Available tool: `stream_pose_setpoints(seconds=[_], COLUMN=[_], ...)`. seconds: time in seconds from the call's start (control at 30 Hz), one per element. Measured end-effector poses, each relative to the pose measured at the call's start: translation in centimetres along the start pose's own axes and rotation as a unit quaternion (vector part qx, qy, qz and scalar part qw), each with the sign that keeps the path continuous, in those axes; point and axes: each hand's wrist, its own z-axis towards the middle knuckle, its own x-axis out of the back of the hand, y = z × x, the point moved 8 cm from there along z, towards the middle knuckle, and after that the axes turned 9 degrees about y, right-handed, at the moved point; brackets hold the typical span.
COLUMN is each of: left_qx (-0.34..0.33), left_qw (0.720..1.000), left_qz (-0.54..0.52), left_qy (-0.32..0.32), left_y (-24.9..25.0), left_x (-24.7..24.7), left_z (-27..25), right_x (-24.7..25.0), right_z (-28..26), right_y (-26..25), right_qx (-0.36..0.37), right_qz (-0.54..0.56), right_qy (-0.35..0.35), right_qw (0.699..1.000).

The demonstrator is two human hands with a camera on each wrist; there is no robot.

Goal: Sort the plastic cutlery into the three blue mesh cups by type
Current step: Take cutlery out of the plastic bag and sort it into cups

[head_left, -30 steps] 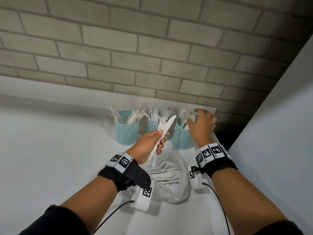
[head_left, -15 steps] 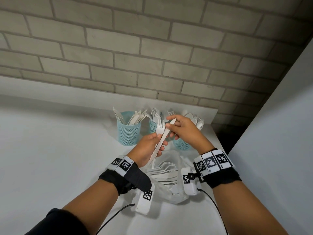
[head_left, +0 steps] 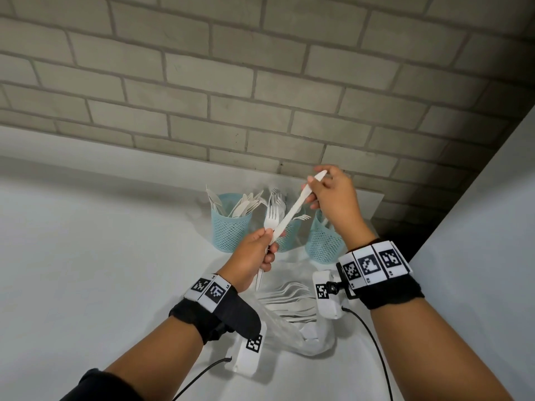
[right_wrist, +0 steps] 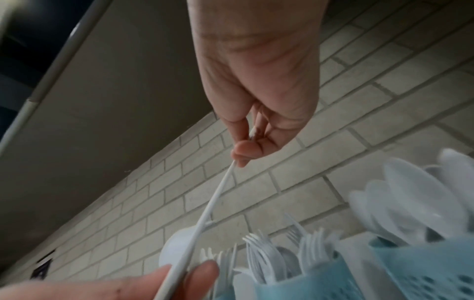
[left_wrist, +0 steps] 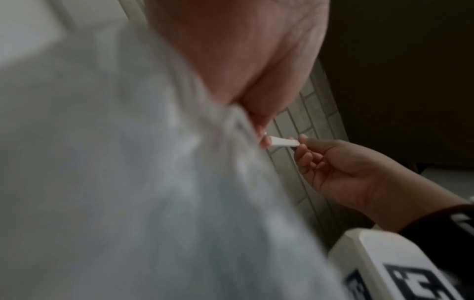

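Note:
My left hand grips a white plastic fork upright, tines up, and the handle end of a white knife still lies between its fingers. My right hand pinches the knife's blade end, raised up and to the right, above the cups. Three blue mesh cups stand by the wall: the left cup holds knives, the middle cup forks, the right cup spoons. In the right wrist view the knife runs from my right hand down to my left fingers.
A clear plastic bag with several white forks lies on the white table under my wrists. A brick wall stands right behind the cups. A grey panel borders the table on the right.
My right hand left the right cup, came over to the knife in my left hand, pinched its blade, and has drawn it up and to the right. The left hand stays put with the fork.

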Motion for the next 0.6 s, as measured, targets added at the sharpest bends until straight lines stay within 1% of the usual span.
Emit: stream_pose_setpoints(seconds=[0.1, 0.2, 0.3, 0.37, 0.47, 0.53, 0.6], left_qx=[-0.021, -0.029, -0.025, -0.020, -0.011, -0.009, -0.015], left_qw=[0.999, 0.994, 0.988, 0.985, 0.981, 0.981, 0.981], left_qz=[-0.040, -0.082, -0.119, -0.137, -0.146, -0.141, -0.128], left_qy=[0.025, 0.064, 0.091, 0.105, 0.125, 0.136, 0.142], left_y=[0.5, 0.8, 0.6, 0.2, -0.2, -0.3, -0.1], left_x=[1.1, 2.6, 3.8, 4.6, 5.3, 5.5, 5.6], left_z=[0.0, -0.1, -0.2, -0.3, -0.4, -0.5, -0.8], right_x=[-0.3, -0.5, -2.2, -4.4, -8.5, -11.2, -13.6], right_z=[0.8, 1.1, 1.0, 0.7, 0.1, -0.1, -0.2], right_y=[-2.4, -4.9, -6.1, -6.1, -5.0, -3.1, -0.5], right_qx=[0.038, 0.073, 0.103, 0.124, 0.161, 0.186, 0.187], right_qz=[0.040, 0.107, 0.124, 0.096, -0.001, -0.091, -0.182], right_qy=[0.038, 0.087, 0.099, 0.075, 0.005, -0.052, -0.121], right_qw=[0.998, 0.988, 0.982, 0.985, 0.987, 0.977, 0.958])
